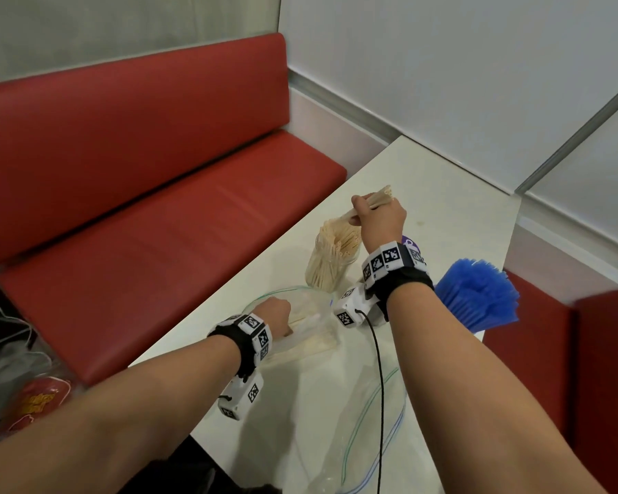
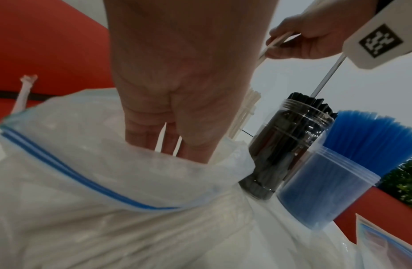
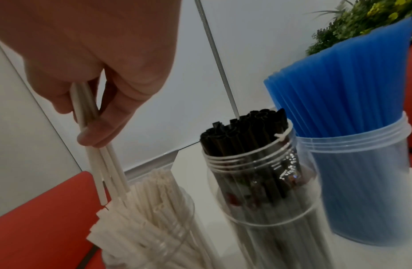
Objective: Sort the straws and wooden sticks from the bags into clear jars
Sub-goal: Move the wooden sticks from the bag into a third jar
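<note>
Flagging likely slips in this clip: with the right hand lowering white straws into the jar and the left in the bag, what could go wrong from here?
1. The white jar looks nearly full; the straws held by the right hand may catch on standing ones and spill.
2. The black jar stands close beside; a nudge might tip it.
3. The left hand could drag the bag into the jars.
</note>
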{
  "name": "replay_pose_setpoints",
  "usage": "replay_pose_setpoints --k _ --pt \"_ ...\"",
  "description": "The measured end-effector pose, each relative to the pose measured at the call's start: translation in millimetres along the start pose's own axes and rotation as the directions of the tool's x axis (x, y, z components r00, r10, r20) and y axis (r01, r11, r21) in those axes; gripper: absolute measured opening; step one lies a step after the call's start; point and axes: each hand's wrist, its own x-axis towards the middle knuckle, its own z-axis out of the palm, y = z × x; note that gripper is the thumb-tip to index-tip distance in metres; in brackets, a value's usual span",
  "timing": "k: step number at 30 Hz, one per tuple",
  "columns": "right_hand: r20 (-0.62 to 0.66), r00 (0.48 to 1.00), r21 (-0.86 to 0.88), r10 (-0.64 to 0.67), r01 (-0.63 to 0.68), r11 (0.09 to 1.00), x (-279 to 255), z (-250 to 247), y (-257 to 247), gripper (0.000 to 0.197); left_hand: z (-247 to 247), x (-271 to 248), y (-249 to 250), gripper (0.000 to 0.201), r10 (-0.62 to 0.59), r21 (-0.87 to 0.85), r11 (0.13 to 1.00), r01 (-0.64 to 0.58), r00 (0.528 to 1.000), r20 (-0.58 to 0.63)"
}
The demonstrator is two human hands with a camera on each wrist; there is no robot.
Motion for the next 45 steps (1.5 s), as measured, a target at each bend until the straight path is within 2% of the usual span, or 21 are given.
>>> replay_pose_setpoints --k 2,6,13,15,19,21,23,25,26,28,30,31,34,36,38,39,42,44,45 --pt "-0.019 1.0 0.013 -0.001 0.001 1.0 5 1 -2 0.021 8 4 -1 0.033 0.019 0.019 1.0 -0.019 1.0 0.011" --pt "0.045 0.997 -0.138 0.061 -0.055 0.989 8 7 6 0.029 21 10 -3 0.031 0.021 0.063 0.998 -0.025 0.998 0.057" --pt "0.099 0.978 -0.315 0.186 -0.147 0.938 6 16 34 0.038 34 17 -12 0.029 0.02 0.074 0.997 -0.021 1.0 0.02" --pt "0.098 0.987 -0.304 0.124 -0.089 0.949 3 17 36 0.04 35 18 -12 0.029 0.022 0.083 0.996 -0.023 1.0 0.013" --pt "0.016 0.996 -0.128 -0.089 0.091 0.988 -3 17 30 0.046 41 20 -15 0.028 0.015 0.073 0.997 -0.014 1.0 -0.014" --pt "-0.008 0.975 -0.133 -0.223 0.22 0.966 -7 20 32 0.044 44 21 -17 0.029 0.008 0.057 0.998 -0.006 0.999 -0.034" --pt "0.045 0.949 -0.229 -0.311 0.313 0.922 -12 24 39 0.045 46 22 -19 0.031 0.0 0.038 0.999 0.002 0.999 -0.044" --pt "0.206 0.92 -0.417 -0.332 0.39 0.821 -18 30 50 0.049 47 23 -20 0.032 -0.004 0.017 1.0 0.005 0.998 -0.057" --pt "0.306 0.904 -0.512 -0.3 0.422 0.748 -23 33 58 0.052 48 23 -20 0.032 -0.002 0.009 1.0 0.002 0.998 -0.064" --pt "0.436 0.889 -0.646 -0.141 0.418 0.639 -32 38 73 0.063 49 23 -21 0.029 0.004 -0.004 1.0 -0.004 0.997 -0.076" --pt "0.449 0.893 -0.718 -0.012 0.368 0.591 -39 41 82 0.076 52 24 -23 0.027 0.008 -0.021 1.0 -0.01 0.996 -0.089" --pt "0.424 0.906 -0.73 -0.003 0.343 0.591 -40 42 81 0.079 52 23 -24 0.027 0.012 -0.024 1.0 -0.014 0.996 -0.093" --pt "0.264 0.946 -0.65 -0.189 0.319 0.69 -35 48 61 0.077 50 23 -22 0.028 0.01 -0.02 1.0 -0.012 0.996 -0.094" --pt "0.234 0.912 -0.646 -0.336 0.404 0.647 -31 54 46 0.076 49 22 -20 0.029 0.007 -0.008 1.0 -0.008 0.996 -0.088" --pt "0.273 0.88 -0.68 -0.389 0.463 0.569 -30 60 42 0.076 48 22 -18 0.029 0.015 -0.003 1.0 -0.016 0.996 -0.084" --pt "0.32 0.882 -0.692 -0.346 0.467 0.55 -32 61 45 0.077 48 22 -18 0.028 0.022 -0.005 1.0 -0.023 0.996 -0.084" --pt "0.46 0.884 -0.741 -0.079 0.431 0.515 -37 59 69 0.083 42 22 -15 0.031 0.015 -0.06 0.998 -0.019 0.997 -0.071" --pt "0.466 0.885 -0.723 0.011 0.373 0.581 -36 55 73 0.088 37 23 -15 0.038 -0.013 -0.157 0.988 0.007 0.999 -0.037" --pt "0.453 0.891 -0.693 0.014 0.342 0.635 -35 54 69 0.087 35 24 -15 0.042 -0.021 -0.207 0.978 0.015 1.0 -0.024"
